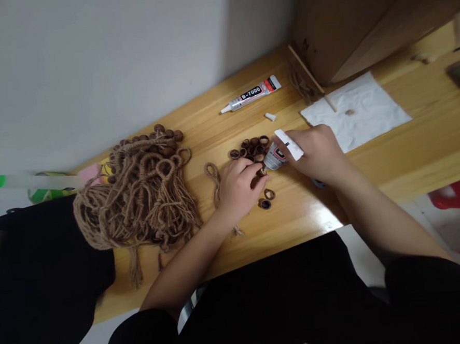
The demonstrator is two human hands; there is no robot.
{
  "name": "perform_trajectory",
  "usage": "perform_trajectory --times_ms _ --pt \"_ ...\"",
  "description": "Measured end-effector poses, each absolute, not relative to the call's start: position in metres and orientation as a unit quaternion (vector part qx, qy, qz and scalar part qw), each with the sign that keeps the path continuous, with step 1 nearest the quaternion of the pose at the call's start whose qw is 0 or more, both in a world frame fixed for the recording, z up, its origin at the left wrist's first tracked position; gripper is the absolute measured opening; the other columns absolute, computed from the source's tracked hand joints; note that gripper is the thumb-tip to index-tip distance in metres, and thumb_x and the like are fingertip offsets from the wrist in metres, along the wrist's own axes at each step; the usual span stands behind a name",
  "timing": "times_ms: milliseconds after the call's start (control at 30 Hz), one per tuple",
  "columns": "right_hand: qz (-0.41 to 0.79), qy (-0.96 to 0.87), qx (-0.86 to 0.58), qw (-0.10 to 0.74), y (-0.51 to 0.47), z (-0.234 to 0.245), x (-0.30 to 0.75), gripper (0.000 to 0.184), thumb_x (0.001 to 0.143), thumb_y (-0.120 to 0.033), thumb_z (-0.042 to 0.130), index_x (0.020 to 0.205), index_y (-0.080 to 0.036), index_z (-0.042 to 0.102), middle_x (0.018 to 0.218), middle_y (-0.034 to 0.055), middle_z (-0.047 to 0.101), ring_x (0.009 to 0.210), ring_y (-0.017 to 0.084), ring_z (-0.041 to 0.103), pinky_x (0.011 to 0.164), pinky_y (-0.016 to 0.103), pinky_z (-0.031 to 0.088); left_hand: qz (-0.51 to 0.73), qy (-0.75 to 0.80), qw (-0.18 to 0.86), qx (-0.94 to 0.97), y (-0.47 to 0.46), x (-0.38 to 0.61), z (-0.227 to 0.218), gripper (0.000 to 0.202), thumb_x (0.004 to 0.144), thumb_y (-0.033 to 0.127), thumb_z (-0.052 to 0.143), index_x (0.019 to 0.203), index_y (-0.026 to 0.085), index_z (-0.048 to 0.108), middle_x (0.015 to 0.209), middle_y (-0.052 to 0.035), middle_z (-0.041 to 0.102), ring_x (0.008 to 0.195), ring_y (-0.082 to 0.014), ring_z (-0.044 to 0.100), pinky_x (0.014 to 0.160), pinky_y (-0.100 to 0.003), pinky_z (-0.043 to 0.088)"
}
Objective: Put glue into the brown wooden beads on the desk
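Gripping a glue tube [275,158] in the right hand [318,153], wrapping thumb and fingers round its rear part and pointing its nozzle down and leftward. Pinching a small shell ring [264,172] at the fingertips of the left hand [238,189], curling thumb and forefinger in round it and partly hiding it from view. Having that ring sitting right at the nozzle's tip, between the two hands; not being able to tell about actual contact. Placing the left fingers just beside a cluster of similar rings [252,150] on the wooden table [294,209], near two loose rings [265,205] on the wearer's side. Reaching in with the left arm beside a heap of brown cords [149,192]. Facing a white cap [271,116] and a second tube [251,93] beyond the cluster.
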State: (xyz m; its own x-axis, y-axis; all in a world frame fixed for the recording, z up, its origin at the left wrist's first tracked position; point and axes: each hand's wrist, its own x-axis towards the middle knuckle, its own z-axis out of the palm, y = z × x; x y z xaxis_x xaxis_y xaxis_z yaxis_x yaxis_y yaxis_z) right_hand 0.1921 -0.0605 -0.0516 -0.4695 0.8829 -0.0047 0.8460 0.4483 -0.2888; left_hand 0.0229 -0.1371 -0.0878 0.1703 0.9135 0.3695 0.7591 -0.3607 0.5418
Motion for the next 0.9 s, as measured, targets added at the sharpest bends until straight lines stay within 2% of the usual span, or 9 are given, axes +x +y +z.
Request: perform_trajectory --times_ms 433,633,900 --pt "0.114 -0.841 -0.525 0.067 -0.0615 -0.0494 0.1911 0.034 0.085 -0.035 0.037 0.066 -0.016 0.058 0.059 0.0072 0.058 0.053 0.013 0.045 0.054 0.028 0.022 0.318 0.561 0.124 0.754 -0.1375 0.0231 -0.0870 0.015 0.080 0.025 0.067 0.092 0.016 0.065 0.087 -0.0059 0.064 0.083 -0.0196 0.060 0.076 -0.035 0.050" --pt "0.122 -0.847 -0.508 0.100 -0.0622 -0.0504 0.1932 0.034 0.086 -0.035 0.036 0.067 -0.016 0.058 0.059 0.0066 0.057 0.052 0.012 0.045 0.054 0.027 0.023 0.320 0.555 0.111 0.760 -0.1368 0.0232 -0.0873 0.015 0.080 0.025 0.067 0.090 0.015 0.066 0.085 -0.0061 0.064 0.080 -0.0196 0.059 0.073 -0.034 0.050" --pt "0.115 -0.847 -0.514 0.076 -0.0624 -0.0504 0.1919 0.033 0.086 -0.033 0.036 0.069 -0.017 0.059 0.061 0.0072 0.059 0.053 0.013 0.047 0.054 0.028 0.025 0.315 0.556 0.117 0.760 -0.1363 0.0233 -0.0876 0.014 0.081 0.025 0.066 0.090 0.016 0.065 0.086 -0.0055 0.063 0.081 -0.0190 0.059 0.074 -0.034 0.049"
